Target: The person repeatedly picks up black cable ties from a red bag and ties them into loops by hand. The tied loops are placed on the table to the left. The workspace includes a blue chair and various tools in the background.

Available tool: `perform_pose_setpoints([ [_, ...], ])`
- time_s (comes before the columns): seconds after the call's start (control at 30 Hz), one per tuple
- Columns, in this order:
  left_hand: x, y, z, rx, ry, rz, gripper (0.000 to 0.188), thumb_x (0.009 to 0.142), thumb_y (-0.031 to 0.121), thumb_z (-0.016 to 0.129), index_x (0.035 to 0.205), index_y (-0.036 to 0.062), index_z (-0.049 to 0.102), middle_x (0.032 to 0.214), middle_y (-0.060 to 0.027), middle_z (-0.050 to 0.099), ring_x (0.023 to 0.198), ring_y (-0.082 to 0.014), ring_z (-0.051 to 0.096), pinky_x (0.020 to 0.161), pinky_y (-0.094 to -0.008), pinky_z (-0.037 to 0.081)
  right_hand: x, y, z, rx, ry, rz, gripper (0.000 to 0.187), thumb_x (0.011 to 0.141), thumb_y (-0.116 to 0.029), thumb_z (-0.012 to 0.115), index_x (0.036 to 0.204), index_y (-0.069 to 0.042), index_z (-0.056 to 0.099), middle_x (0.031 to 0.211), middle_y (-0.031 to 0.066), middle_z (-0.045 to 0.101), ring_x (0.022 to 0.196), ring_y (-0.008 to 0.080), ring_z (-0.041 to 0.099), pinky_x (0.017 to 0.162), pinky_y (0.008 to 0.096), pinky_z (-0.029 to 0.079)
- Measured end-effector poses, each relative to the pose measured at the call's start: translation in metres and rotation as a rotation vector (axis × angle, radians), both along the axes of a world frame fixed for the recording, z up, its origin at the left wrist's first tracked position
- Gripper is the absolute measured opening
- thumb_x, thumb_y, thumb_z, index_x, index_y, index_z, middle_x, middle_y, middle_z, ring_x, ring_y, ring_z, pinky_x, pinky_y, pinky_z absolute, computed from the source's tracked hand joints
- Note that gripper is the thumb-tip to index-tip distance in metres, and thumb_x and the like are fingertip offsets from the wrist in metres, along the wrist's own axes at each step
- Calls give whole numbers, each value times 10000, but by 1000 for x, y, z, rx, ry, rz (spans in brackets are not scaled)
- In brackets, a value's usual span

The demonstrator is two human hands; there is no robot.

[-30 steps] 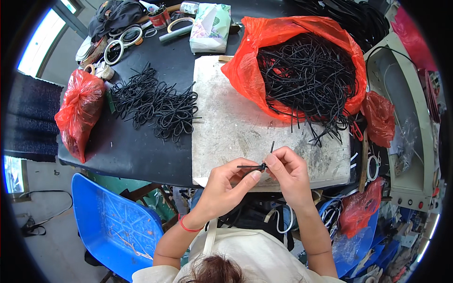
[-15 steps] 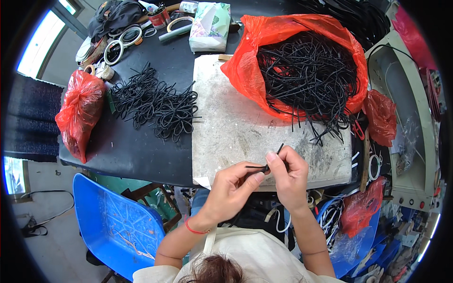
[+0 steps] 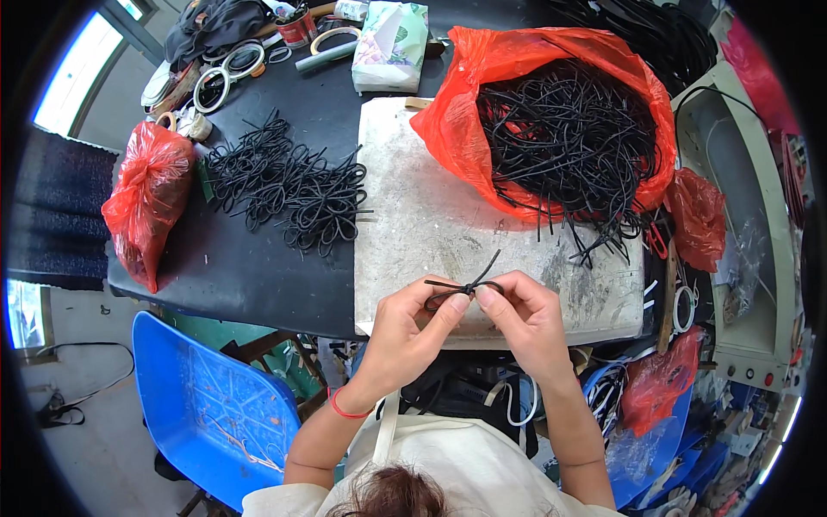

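Observation:
Between my two hands is a thin black cord bow [image 3: 468, 289], with a loop to each side of its knot and two loose ends sticking up. My left hand [image 3: 410, 332] pinches its left side between thumb and fingers. On the other side, my right hand [image 3: 527, 323] grips it close to the knot, fingertips nearly meeting the left ones. Both hands are over the near edge of a worn whitish board [image 3: 413, 224]. Beyond them, an open red plastic bag [image 3: 457, 112] spills loose black cords [image 3: 568, 129]. A pile of tied black cord bows [image 3: 289, 185] lies to the left.
A knotted red bag [image 3: 148, 202] stands at the table's left. Tape rolls [image 3: 211, 90], a tissue pack [image 3: 389, 47] and a red can [image 3: 297, 28] are at the back. A blue plastic chair [image 3: 211, 405] is at lower left; a beige machine [image 3: 749, 258] stands at right.
The cord now shows as a bow with two loops, where before it was bunched at my fingertips. My right hand has turned and come down level with my left.

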State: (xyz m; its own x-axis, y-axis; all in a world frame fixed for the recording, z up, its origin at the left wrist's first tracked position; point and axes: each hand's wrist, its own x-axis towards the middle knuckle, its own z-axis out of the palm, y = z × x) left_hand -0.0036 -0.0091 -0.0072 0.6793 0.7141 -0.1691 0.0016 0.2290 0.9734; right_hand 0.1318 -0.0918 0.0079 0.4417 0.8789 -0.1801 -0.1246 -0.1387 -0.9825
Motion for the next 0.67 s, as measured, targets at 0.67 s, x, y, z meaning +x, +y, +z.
perform_pose_setpoints([
  [0.67,10,-15,-3,-609,-382,112,202,891,175,562,1009,10,569,808,-58,631,699,-112,596,682,-223,489,-14,0,0,161,116,-123,103,884,-93,562,936,-5,574,825,38,618,721,76,575,654,195,482],
])
